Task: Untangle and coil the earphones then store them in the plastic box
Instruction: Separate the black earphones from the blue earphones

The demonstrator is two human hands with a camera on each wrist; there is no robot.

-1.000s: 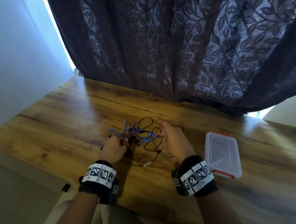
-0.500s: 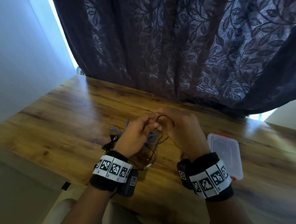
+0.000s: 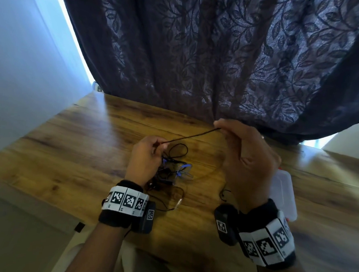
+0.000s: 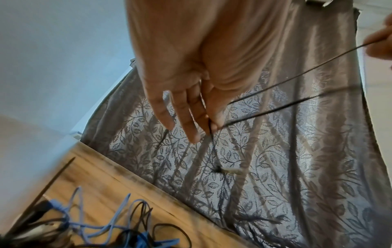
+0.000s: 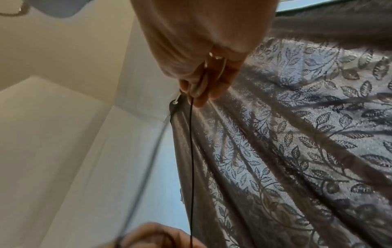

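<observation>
A tangle of black and blue earphone cables (image 3: 173, 168) lies on the wooden table (image 3: 69, 151) between my hands. My left hand (image 3: 146, 155) pinches a black cable (image 3: 191, 135) above the tangle; the pinch shows in the left wrist view (image 4: 210, 124). My right hand (image 3: 244, 151) is raised up and to the right, pinching the same black cable (image 5: 191, 151) at its fingertips (image 5: 195, 90), so the strand runs taut between both hands. A clear plastic box (image 3: 283, 193) with red clips sits on the table, partly hidden behind my right wrist.
A dark leaf-patterned curtain (image 3: 220, 54) hangs along the table's far edge. A pale wall (image 3: 22, 65) stands at the left. A jack plug (image 3: 178, 203) of the cables lies near the table's front edge. Blue loops (image 4: 118, 223) lie below my left hand.
My hands were close together over the tangle; the right hand has since pulled up and to the right, drawing a black cable taut from the left hand's pinch.
</observation>
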